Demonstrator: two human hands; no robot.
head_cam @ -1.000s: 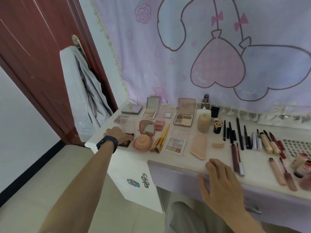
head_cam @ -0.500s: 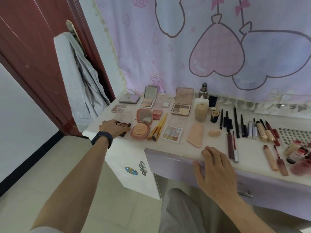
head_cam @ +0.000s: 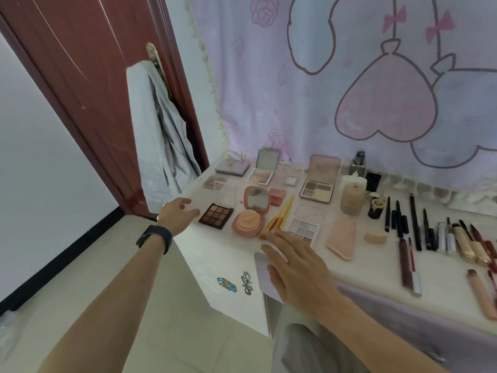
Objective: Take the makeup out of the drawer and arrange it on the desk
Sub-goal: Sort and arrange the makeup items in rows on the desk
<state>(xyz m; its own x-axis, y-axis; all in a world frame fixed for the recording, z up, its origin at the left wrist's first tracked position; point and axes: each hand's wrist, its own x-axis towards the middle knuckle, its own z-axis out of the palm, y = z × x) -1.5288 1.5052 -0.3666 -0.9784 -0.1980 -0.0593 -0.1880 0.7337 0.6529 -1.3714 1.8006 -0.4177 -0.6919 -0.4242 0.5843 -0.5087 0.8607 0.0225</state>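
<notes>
Makeup lies in rows on the white desk (head_cam: 215, 254). A dark brown eyeshadow palette (head_cam: 216, 219) rests near the desk's left edge. My left hand (head_cam: 178, 215) hovers just left of it, fingers apart, holding nothing. To its right are a pink round compact with a puff (head_cam: 248, 223), yellow brushes (head_cam: 279, 218) and a pale palette (head_cam: 304, 228). My right hand (head_cam: 298, 270) floats open over the desk's front edge, above the lilac drawer front (head_cam: 265, 275). Pencils and tubes (head_cam: 415, 227) line the right side.
A dark red door (head_cam: 88, 84) with a grey garment (head_cam: 158, 135) on its handle stands left of the desk. A pink cartoon curtain (head_cam: 349, 76) hangs behind. Open palettes (head_cam: 318, 185) and a bottle (head_cam: 352, 195) stand at the back. Tiled floor lies lower left.
My left hand has let go of the dark palette and drawn back to the left. My right hand has lifted off the drawer edge and moved left along the desk front.
</notes>
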